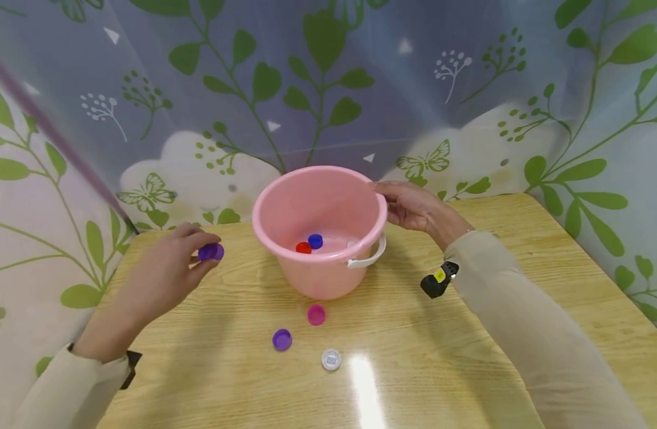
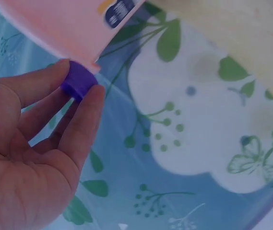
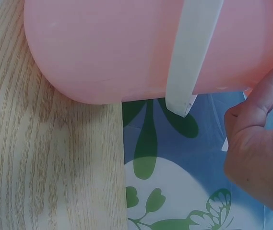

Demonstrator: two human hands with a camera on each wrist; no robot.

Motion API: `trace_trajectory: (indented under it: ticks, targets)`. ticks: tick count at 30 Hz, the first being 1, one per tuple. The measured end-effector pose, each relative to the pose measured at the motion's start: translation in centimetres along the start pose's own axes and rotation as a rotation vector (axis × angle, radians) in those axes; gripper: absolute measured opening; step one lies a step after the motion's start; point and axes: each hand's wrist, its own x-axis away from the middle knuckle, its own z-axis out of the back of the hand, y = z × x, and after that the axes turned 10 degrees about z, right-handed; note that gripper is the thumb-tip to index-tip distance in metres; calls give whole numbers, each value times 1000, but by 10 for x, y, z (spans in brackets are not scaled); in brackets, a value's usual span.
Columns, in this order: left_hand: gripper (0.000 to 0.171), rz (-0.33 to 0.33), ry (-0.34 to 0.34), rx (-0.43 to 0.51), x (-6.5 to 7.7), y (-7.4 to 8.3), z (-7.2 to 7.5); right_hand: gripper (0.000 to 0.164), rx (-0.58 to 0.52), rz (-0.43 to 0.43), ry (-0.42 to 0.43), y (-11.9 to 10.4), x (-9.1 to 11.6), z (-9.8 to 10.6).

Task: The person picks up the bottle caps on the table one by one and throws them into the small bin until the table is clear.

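Between thumb and fingertips my left hand (image 1: 164, 268) pinches a purple bottle cap (image 1: 211, 252), held up left of a pink bucket (image 1: 323, 280). The left wrist view shows the same purple cap (image 2: 80, 81) overlapping the bucket's rim. My right hand (image 1: 412, 207) grips the bucket's rim at the right, its thumb (image 3: 268, 93) by the edge in the right wrist view. Inside the bucket lie a red cap (image 1: 303, 248) and a blue cap (image 1: 315, 241). A pale cap (image 1: 352, 243) shows partly behind the near rim.
On the wooden table (image 1: 226, 369), in front of the bucket, lie a pink cap (image 1: 316, 314), a purple cap (image 1: 282, 340) and a white cap (image 1: 331, 360). The bucket's white handle (image 1: 370, 260) hangs at its right side. Leaf-patterned curtain (image 1: 328, 131) stands behind the table.
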Motion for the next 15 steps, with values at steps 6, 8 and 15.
trace_trajectory:
  ticks: [6,8,15]
  targets:
    - [20,-34,47,-8,-25,11,15,21,16,0,5,0,-1,0]
    - [21,-39,52,3,-33,15,17,22,21,-2,17,1,-2,0]
    - [25,-35,7,23,-60,35,9,21,24,-8,36,1,-1,-1]
